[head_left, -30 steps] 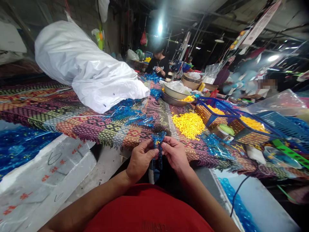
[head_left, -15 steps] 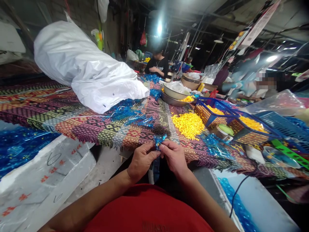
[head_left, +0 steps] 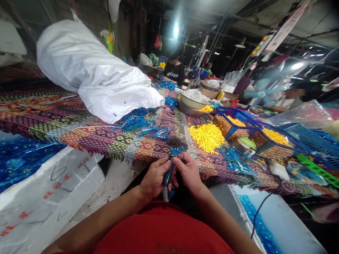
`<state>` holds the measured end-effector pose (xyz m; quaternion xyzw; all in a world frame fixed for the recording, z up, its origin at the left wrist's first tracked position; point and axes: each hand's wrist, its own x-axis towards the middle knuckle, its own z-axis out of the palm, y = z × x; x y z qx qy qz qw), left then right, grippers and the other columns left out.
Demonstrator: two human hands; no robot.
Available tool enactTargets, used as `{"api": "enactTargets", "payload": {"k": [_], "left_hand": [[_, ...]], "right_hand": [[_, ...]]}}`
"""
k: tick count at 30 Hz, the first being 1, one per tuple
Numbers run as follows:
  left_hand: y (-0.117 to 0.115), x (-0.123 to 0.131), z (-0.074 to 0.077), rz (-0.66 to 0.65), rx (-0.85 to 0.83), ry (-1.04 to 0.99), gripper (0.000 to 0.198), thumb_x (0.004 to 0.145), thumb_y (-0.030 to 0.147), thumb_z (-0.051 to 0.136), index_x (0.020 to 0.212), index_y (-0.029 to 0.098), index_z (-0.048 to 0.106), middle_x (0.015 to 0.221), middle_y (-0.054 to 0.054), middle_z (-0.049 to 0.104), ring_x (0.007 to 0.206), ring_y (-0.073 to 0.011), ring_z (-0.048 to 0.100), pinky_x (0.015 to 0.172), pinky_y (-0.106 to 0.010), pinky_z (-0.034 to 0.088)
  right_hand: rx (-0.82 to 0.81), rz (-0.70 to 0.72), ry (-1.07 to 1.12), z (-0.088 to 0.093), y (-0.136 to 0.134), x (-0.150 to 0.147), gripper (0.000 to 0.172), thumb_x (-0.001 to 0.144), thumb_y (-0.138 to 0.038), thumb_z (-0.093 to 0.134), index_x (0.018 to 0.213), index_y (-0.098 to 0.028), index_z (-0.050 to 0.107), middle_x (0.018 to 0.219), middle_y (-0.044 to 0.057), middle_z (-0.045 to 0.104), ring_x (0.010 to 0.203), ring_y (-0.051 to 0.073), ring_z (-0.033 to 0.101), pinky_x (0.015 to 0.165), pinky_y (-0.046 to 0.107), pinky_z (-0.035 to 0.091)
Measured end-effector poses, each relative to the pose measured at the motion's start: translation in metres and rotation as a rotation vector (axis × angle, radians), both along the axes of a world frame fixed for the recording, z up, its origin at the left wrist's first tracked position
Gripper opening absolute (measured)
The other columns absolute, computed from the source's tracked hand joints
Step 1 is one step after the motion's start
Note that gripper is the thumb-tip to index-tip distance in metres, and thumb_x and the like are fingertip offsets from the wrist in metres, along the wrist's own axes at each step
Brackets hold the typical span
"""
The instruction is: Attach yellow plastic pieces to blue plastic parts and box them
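Observation:
Between my two hands, at the near edge of the table, is a blue clear plastic piece (head_left: 167, 175), long and narrow with a wider upper end. My left hand (head_left: 156, 176) pinches it from the left, thumb and fingers closed near its top. From the other side my right hand (head_left: 188, 171) grips the same end, thumb pressed against it. A yellow bit shows at the top, too small to name. Just beyond my fingertips lies a pile of small dark beads (head_left: 175, 141). A heap of small yellow pieces (head_left: 206, 137) is to the right of it.
A patterned cloth (head_left: 127, 144) covers the table. A big white sack (head_left: 100, 70) lies at left beside blue plastic pieces (head_left: 148, 123). Blue baskets (head_left: 230, 130) with yellow pieces stand at right. Foam boxes (head_left: 76, 187) flank me. A person (head_left: 173, 72) sits across the table.
The blue plastic piece has tilted, and more of its length now shows below my fingers. My right hand's lower fingers have spread downward beside it. Both hands keep hold near the same spot.

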<state>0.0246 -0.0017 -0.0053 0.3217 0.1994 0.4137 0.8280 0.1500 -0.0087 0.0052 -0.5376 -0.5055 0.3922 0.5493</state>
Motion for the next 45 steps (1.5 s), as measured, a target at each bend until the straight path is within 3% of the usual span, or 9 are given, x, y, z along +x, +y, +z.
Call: {"api": "enactTargets", "payload": {"k": [8,15,19,23,30,37,45], "left_hand": [[0.008,-0.003,-0.003,-0.007,-0.061,-0.085,0.044,0.079,0.030,0.058,0.119,0.022,0.040,0.063,0.004,0.057,0.037,-0.0140,0.058,0.024,-0.016,0.035],[0.008,-0.003,-0.001,-0.094,-0.073,-0.161,0.026,0.081,0.028,0.054,0.103,0.019,0.046,0.069,0.001,0.057,0.041,-0.0150,0.061,0.027,-0.017,0.039],[0.004,-0.011,-0.002,-0.099,-0.170,-0.042,0.016,0.080,0.021,0.054,0.094,0.014,0.049,0.068,-0.002,0.059,0.052,-0.0179,0.065,0.038,-0.020,0.048],[0.000,-0.016,-0.004,-0.180,-0.204,0.041,0.011,0.080,0.022,0.052,0.077,0.012,0.050,0.063,-0.003,0.059,0.046,-0.0172,0.063,0.033,-0.019,0.045],[-0.002,-0.015,-0.003,-0.268,-0.217,0.031,0.024,0.083,0.032,0.047,0.086,0.009,0.055,0.060,-0.004,0.059,0.045,-0.0184,0.063,0.032,-0.021,0.046],[-0.009,-0.015,-0.006,-0.135,0.027,0.206,0.028,0.080,0.042,0.053,0.084,0.014,0.050,0.059,0.001,0.056,0.038,-0.0157,0.058,0.029,-0.023,0.044],[-0.012,-0.015,-0.007,-0.035,0.142,0.375,0.036,0.079,0.051,0.048,0.080,0.015,0.050,0.056,0.001,0.054,0.033,-0.0119,0.053,0.026,-0.019,0.038]], "right_hand": [[-0.133,0.273,0.360,-0.003,-0.001,-0.008,0.022,0.072,-0.035,0.066,0.072,-0.018,0.052,0.053,-0.006,0.053,0.033,0.009,0.050,0.032,0.021,0.040],[-0.132,0.294,0.494,-0.003,0.002,-0.009,0.018,0.075,-0.032,0.065,0.075,-0.019,0.053,0.050,-0.008,0.048,0.028,0.008,0.043,0.026,0.020,0.035],[-0.014,0.136,0.451,0.005,0.009,-0.004,0.016,0.070,-0.027,0.070,0.071,-0.017,0.057,0.058,-0.004,0.055,0.044,0.006,0.048,0.040,0.018,0.039],[0.014,0.049,0.442,0.011,0.013,0.000,0.020,0.064,-0.027,0.074,0.063,-0.016,0.057,0.058,-0.004,0.055,0.050,0.005,0.045,0.046,0.017,0.036],[-0.017,0.025,0.446,0.011,0.013,0.001,0.023,0.062,-0.029,0.076,0.062,-0.016,0.056,0.055,-0.004,0.054,0.048,0.006,0.043,0.046,0.019,0.033],[-0.026,0.009,0.444,0.005,0.016,-0.001,0.026,0.060,-0.028,0.077,0.061,-0.016,0.053,0.052,-0.006,0.049,0.046,0.005,0.039,0.044,0.019,0.030],[-0.011,0.023,0.421,-0.003,0.019,-0.003,0.026,0.063,-0.030,0.074,0.060,-0.016,0.052,0.053,-0.006,0.049,0.046,0.006,0.039,0.045,0.020,0.030]]}}
